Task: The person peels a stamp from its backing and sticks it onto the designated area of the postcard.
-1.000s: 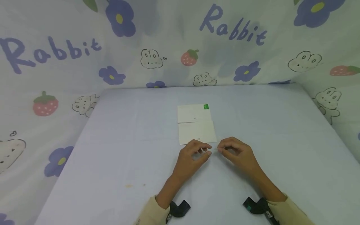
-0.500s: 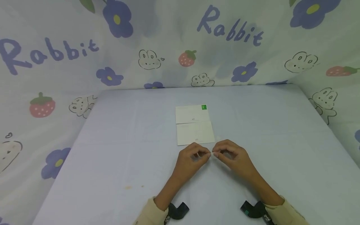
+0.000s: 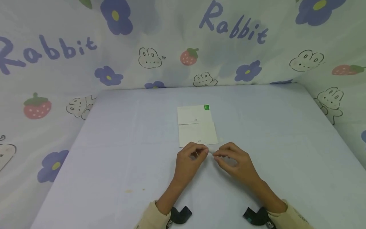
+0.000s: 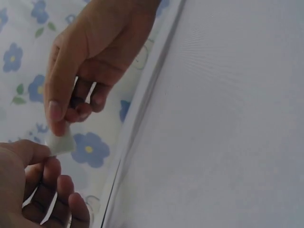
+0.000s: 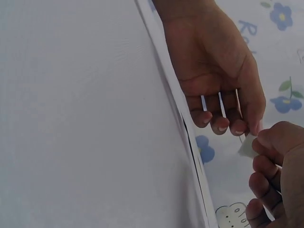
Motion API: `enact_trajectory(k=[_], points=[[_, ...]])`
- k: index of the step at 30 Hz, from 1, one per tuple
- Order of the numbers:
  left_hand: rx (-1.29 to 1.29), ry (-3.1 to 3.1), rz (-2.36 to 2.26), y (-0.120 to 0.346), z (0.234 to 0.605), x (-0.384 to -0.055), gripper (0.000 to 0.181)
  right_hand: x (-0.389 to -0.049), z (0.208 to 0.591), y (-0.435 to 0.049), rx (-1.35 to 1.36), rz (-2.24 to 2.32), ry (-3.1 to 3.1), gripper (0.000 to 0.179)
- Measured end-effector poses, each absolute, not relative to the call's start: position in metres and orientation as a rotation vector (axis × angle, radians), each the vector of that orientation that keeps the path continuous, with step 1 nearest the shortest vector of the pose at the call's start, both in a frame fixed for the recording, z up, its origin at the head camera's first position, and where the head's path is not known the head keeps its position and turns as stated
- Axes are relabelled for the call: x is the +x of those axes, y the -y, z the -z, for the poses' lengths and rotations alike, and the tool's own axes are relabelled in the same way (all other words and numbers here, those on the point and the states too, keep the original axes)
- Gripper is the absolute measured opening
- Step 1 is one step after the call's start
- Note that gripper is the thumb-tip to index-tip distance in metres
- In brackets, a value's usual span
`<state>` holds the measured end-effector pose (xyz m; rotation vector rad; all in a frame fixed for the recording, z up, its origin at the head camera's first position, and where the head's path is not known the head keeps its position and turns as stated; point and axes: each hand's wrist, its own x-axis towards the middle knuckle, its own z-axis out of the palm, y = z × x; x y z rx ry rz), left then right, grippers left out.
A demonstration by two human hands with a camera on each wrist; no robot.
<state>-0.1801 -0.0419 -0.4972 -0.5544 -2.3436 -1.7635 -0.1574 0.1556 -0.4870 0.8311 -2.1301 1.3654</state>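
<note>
A small, pale, square piece like a sticker is held up between both hands, just in front of two white envelope-like papers. My left hand pinches one end between thumb and fingertips. At the other end, the right hand has its fingertips on it. The left wrist view shows the pale piece spanning the two hands' fingertips; in the right wrist view, my right thumb overlaps its edge. The farther paper bears a green square in its top right corner. The nearer paper lies against it.
A white cloth covers the table, with a small yellowish stain at front left. Patterned fabric with flowers and rabbits hangs behind and at the sides. Black wrist-camera mounts hang at both sleeves.
A second ago my fingertips were apart; they have come together on the small pale piece, which now shows between them. The papers stay in place; the head view has shifted slightly.
</note>
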Motion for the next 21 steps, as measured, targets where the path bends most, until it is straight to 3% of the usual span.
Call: enact_trajectory(k=[6, 21], points=[[-0.56, 2.384, 1.828, 0.04, 0.496, -0.177, 0.007, -0.162, 0.507, -0.16, 0.746, -1.361, 2.206, 0.035], [-0.63, 2.373, 1.75, 0.036, 0.496, -0.176, 0.007, -0.162, 0.508, -0.161, 0.659, -1.386, 2.246, 0.027]])
